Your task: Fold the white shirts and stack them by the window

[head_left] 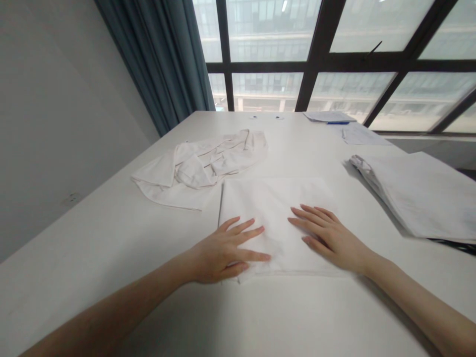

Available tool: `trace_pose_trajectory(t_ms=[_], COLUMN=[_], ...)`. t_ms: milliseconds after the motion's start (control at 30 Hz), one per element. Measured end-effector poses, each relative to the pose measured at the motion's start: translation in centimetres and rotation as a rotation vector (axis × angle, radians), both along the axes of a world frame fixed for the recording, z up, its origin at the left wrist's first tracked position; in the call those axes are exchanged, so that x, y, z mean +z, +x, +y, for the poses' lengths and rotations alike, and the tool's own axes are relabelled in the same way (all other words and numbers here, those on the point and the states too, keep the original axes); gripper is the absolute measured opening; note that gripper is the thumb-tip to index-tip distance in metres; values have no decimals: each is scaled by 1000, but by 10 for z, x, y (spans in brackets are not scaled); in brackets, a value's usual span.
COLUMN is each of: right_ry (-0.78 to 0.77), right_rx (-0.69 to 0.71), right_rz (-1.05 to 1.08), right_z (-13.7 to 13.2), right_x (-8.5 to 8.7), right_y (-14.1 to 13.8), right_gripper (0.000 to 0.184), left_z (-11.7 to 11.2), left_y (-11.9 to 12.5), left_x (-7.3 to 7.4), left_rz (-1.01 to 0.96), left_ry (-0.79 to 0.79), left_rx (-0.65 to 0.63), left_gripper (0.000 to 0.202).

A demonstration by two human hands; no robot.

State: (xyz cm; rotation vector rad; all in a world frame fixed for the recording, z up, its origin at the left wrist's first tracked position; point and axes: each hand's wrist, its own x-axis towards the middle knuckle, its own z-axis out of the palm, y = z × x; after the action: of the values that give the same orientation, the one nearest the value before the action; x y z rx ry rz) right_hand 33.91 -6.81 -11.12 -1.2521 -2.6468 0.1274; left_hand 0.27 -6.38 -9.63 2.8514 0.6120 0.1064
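Note:
A folded white cloth (pixel 275 198) lies flat on the white table (pixel 111 238) in front of me. My left hand (pixel 223 250) rests flat on its near left corner, fingers spread and open. My right hand (pixel 327 235) lies flat on the cloth's near right part, fingers stretched out toward the left. Neither hand holds anything. A crumpled white garment (pixel 201 166) lies just beyond the folded cloth, to the left.
A stack of folded white fabric (pixel 424 193) sits at the right side of the table. Papers (pixel 362 134) and a blue pen (pixel 337 122) lie at the far edge by the window. A blue curtain (pixel 163 59) hangs at the back left.

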Motion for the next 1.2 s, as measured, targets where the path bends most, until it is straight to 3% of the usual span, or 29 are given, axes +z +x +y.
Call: trace_pose_trajectory(t_ms=[1200], right_ry=[-35], right_rx=[-5], right_rz=[33], right_z=[0], right_x=[2], right_y=[0], right_gripper=[46], left_z=[1], left_y=[-1], left_x=[0], left_rz=[-37], left_ry=[-9], left_rx=[14], left_gripper=[48])
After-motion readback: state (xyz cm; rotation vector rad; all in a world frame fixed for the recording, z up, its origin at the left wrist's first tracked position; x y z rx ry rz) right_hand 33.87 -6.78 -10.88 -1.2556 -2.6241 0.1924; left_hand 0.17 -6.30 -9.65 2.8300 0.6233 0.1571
